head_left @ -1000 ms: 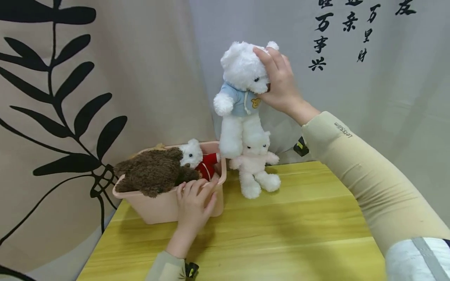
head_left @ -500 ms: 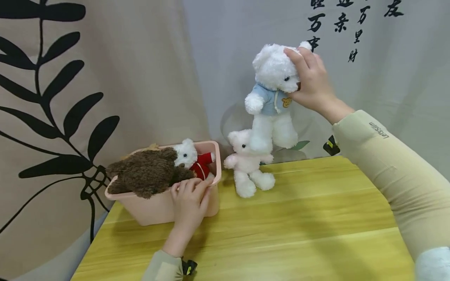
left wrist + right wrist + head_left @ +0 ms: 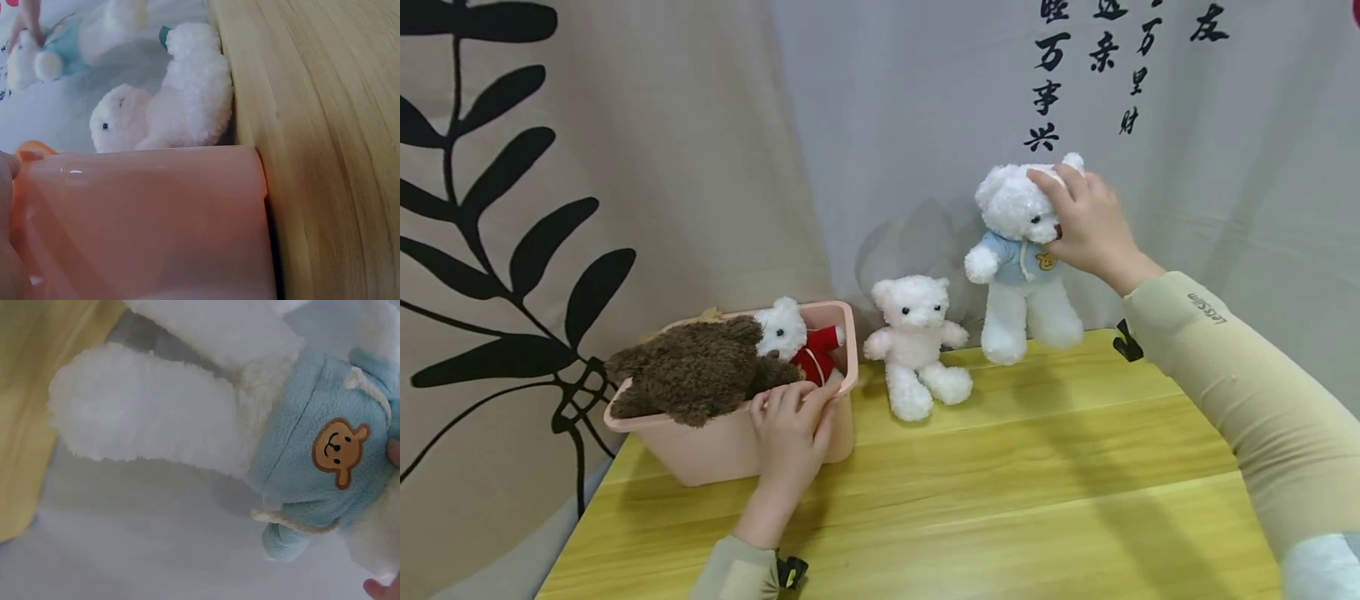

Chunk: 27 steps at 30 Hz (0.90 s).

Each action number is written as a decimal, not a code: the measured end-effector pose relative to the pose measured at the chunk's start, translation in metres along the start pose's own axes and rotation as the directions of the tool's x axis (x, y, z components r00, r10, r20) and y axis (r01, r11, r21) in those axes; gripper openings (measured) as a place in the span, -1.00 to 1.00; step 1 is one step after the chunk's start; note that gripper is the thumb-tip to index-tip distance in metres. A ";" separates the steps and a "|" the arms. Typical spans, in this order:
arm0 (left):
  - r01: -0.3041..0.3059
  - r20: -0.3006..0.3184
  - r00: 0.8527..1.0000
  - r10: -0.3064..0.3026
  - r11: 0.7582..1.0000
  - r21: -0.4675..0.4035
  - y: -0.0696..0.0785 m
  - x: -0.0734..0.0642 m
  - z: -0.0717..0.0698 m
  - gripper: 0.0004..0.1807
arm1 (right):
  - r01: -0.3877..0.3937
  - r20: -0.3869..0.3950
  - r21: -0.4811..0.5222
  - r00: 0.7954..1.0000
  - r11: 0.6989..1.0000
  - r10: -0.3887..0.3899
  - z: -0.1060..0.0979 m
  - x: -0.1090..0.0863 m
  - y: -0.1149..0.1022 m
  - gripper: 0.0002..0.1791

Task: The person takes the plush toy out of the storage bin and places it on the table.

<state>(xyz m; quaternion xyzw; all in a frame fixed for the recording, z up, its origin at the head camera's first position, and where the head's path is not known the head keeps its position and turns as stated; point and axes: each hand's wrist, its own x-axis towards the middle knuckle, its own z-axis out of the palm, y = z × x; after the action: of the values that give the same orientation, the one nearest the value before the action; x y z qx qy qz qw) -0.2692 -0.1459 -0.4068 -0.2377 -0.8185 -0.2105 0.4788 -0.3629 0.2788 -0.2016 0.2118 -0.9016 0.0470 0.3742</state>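
Observation:
My right hand [image 3: 1093,225] grips the head of a white teddy bear [image 3: 1015,204] in a light blue hoodie, which hangs upright close over the table's back edge. In the right wrist view, the bear's hoodie [image 3: 297,437] shows a brown animal-face patch, and fingertips [image 3: 378,590] are at its head. The fingers of my left hand [image 3: 790,437] curl over the front rim of a pink plastic bin [image 3: 718,454]. Inside the bin lie a brown shaggy plush toy [image 3: 692,371] and a white teddy in red clothes [image 3: 781,329].
A smaller pale pink-and-white teddy [image 3: 916,342] sits on the wooden table [image 3: 962,500], between the bin and the held bear. Behind the table hangs a grey curtain [image 3: 880,125] with black leaf shapes and writing.
My right hand has carried the blue-hoodie teddy rightward past the small teddy, then lowered it toward the table's back edge. The left hand stays at the bin's rim.

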 end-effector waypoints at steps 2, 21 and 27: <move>0.000 -0.009 1.000 0.001 1.000 0.006 -0.001 0.000 -0.001 -0.76 | -0.022 0.033 -0.006 0.999 1.000 0.022 0.014 -0.007 0.005 -0.02; 0.009 -0.014 1.000 -0.009 1.000 0.020 0.015 -0.005 -0.004 -0.77 | -0.114 0.245 0.019 0.964 0.993 0.106 0.145 -0.078 -0.003 0.00; -0.009 -0.059 0.998 0.010 1.000 0.024 0.020 -0.008 -0.003 -0.71 | -0.130 0.208 0.015 0.970 0.991 0.124 0.155 -0.081 -0.005 -0.03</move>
<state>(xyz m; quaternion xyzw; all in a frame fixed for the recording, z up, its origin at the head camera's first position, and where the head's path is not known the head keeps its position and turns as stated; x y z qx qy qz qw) -0.2518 -0.1333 -0.4099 -0.2297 -0.8053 -0.2055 0.5064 -0.4114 0.2648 -0.3694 0.1629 -0.9466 0.0616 0.2715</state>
